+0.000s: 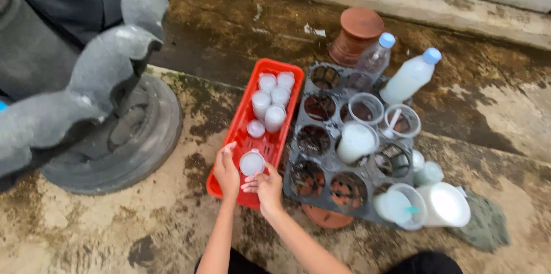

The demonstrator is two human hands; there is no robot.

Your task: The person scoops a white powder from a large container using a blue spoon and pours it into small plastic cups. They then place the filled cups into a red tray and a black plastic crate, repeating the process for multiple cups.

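White cup: small, lidded, plastic [251, 163]; pinched between both hands, low over the near end of the red basket.
Left hand [227, 173]: fingers curled on the cup's left side, forefinger raised along the basket rim.
Right hand [267, 189]: fingertips pressed to the cup's right and lower edge, thumb out of sight.
Red basket [240, 124]: long plastic tray on wet concrete; near end bare apart from the held cup.
Done so far: five upright white cups [272, 99] packed at the far end, one more cup [256, 128] just behind the held one.
Left: judging by the bare floor of the basket, roughly half unfilled.
Grey pot tray [321, 193]: touching the basket's right side, holds clear beakers, one with white liquid [356, 142].
Bottles: clear one [372, 64] and milky one [410, 77] lean at the tray's far edge.
Stone figure [109, 73]: left, well apart.
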